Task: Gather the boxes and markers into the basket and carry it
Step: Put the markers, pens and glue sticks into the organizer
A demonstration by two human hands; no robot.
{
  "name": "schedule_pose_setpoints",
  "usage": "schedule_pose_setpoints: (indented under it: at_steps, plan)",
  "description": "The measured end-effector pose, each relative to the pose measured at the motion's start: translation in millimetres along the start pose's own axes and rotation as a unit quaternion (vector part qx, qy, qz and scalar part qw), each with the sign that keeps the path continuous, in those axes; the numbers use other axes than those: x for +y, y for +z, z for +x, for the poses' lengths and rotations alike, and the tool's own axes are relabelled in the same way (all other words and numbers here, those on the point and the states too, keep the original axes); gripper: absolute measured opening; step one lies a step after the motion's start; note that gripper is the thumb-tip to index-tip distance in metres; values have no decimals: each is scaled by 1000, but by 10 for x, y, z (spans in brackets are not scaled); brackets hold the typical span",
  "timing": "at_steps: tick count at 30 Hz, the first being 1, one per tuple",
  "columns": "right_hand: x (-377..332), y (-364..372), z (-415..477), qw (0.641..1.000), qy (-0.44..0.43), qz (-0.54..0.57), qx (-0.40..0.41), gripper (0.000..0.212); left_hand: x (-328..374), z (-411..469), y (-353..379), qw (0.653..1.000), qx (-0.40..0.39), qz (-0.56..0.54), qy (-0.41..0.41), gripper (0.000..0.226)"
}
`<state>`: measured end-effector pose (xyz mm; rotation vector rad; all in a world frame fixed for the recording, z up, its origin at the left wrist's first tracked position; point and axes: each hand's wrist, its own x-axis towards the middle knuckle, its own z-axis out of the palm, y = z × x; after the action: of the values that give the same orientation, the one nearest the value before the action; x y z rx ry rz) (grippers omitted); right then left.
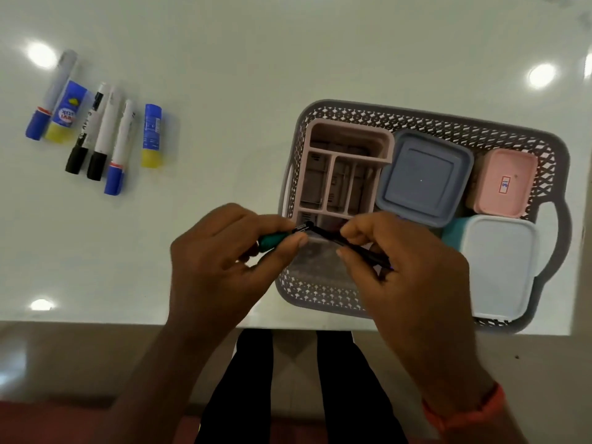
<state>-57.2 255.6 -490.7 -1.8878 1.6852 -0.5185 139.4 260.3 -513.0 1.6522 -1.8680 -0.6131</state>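
A grey lattice basket (416,118) stands at the table's front right. Inside it sit a pink divided organiser box (349,136), a grey-blue lidded box (423,177), a small pink box (506,181) and a white-lidded teal box (499,267). Above the basket's near left corner, my left hand (221,261) grips a green cap (269,243), and my right hand (407,267) pinches a thin black pen (323,233). The cap and the pen's end meet between my hands. Several markers (105,136) and glue sticks (151,136) lie in a row at the far left.
The white glossy table (224,91) ends just below the basket, whose front rim sits close to that edge. The basket has a handle (563,232) on its right side. My legs and a tiled floor show below the table edge.
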Motion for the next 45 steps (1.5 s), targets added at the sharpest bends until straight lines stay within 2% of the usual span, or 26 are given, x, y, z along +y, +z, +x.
schedule_pose_setpoints:
  at_steps: [4,6,9,11,12,14,18,23,27,32,36,41,45]
  plan:
    - [41,66,53,998,-64,-22,-16,17,-90,135,106,995,-87,58,8,30]
    - [30,101,43,996,-89,-6,-18,26,-122,179,151,992,-112,61,11,37]
    - [105,177,15,993,-114,-1,-29,21,-148,198,186,989,-137,55,13,41]
    - [148,182,-39,988,-140,-38,-46,50,-122,192,190,988,-141,63,8,43]
    - [182,165,-71,985,-157,-43,-62,57,-106,185,191,988,-140,68,-2,44]
    - [155,150,-28,984,-151,-77,-53,45,-86,165,188,987,-140,70,-31,48]
    - [39,65,80,979,-156,-123,37,30,-90,123,141,981,-169,73,-58,61]
    - [147,68,99,986,-134,-93,21,15,-121,61,90,982,-160,47,-88,67]
    - [207,109,73,985,-141,-102,-8,17,-164,21,97,982,-164,27,-94,68]
    - [252,88,32,987,-131,-88,-34,30,-248,-25,79,980,-173,3,-97,70]
    - [292,86,-34,984,-143,-99,-46,17,-308,-68,39,978,-173,-5,-113,76]
    - [232,38,-18,984,-134,-103,-61,21,-381,-123,-55,973,-190,-1,-130,77]
    - [-51,61,41,987,-139,-82,-20,17,-524,-181,-214,974,-179,12,-136,72]
